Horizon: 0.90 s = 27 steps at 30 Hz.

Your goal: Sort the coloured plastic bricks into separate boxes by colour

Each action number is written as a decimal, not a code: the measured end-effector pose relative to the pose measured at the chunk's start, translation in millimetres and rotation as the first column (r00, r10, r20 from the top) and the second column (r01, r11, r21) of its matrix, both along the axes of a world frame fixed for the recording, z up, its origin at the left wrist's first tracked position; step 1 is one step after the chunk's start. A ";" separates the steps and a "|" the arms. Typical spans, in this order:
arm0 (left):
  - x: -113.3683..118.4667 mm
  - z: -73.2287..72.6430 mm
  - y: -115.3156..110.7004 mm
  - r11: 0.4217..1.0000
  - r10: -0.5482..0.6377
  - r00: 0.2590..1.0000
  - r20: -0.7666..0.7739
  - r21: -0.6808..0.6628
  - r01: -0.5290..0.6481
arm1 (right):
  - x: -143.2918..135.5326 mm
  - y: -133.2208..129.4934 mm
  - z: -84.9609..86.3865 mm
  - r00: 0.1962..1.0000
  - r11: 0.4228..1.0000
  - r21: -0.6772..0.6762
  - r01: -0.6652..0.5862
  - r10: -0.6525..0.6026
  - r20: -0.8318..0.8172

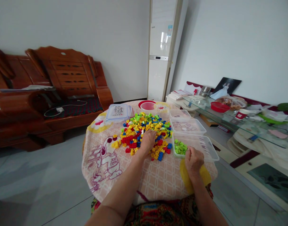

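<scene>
On the cloth-covered round table (pixel 158 185) lies a heap of toy bricks (pixel 134 128) in yellow, red, blue, green and a little white. My left hand (pixel 148 140) reaches into the middle of the heap, its fingertips bent down among the bricks; what they grip, if anything, is hidden. Just right of the heap, a clear plastic box (pixel 207 150) holds light green bricks (pixel 180 147) at its left end. My right hand (pixel 194 159) is closed at the near edge of this box, beside the green bricks. Its curled fingers hide what they hold.
Two more clear boxes (pixel 187 126) stand behind the first. Lids (pixel 118 112) lie at the back left, with a pink-and-red bowl (pixel 147 105) at the back. A cluttered glass shelf (pixel 254 127) runs along the right; a wooden bench (pixel 70 78) stands left.
</scene>
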<state>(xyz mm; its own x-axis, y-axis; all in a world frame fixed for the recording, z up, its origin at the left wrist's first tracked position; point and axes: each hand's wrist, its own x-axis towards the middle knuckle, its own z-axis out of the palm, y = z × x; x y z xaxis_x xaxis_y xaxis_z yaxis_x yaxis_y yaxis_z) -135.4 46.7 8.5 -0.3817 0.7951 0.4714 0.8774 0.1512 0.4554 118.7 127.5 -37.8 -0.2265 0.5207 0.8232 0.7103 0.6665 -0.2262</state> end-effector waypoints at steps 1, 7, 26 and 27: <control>3.9 0.4 1.0 0.999 -0.036 0.999 0.005 0.001 0.036 | 0.0 0.7 -0.5 1.000 1.000 0.006 0.004 -0.004 0.000; 12.4 8.5 -4.0 0.974 -0.201 0.975 0.094 0.121 0.189 | 0.6 2.7 -1.6 1.000 1.000 -0.018 0.006 -0.006 0.002; -133.3 -7.4 -92.4 0.812 0.583 0.762 0.282 -0.206 -0.546 | 1.6 1.6 -2.4 1.000 1.000 -0.025 0.006 -0.006 0.003; -131.9 -6.5 -87.6 0.822 0.568 0.782 0.257 -0.216 -0.526 | 1.7 1.6 -2.3 1.000 1.000 -0.014 0.005 -0.005 0.005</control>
<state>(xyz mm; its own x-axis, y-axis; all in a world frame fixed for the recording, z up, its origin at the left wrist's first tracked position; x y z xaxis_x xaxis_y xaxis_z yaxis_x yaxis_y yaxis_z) -267.3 -40.9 1.9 -0.8745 0.4527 0.1740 0.4540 0.6379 0.6221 120.4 129.1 -40.1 -0.2276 0.5337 0.8145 0.7149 0.6595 -0.2324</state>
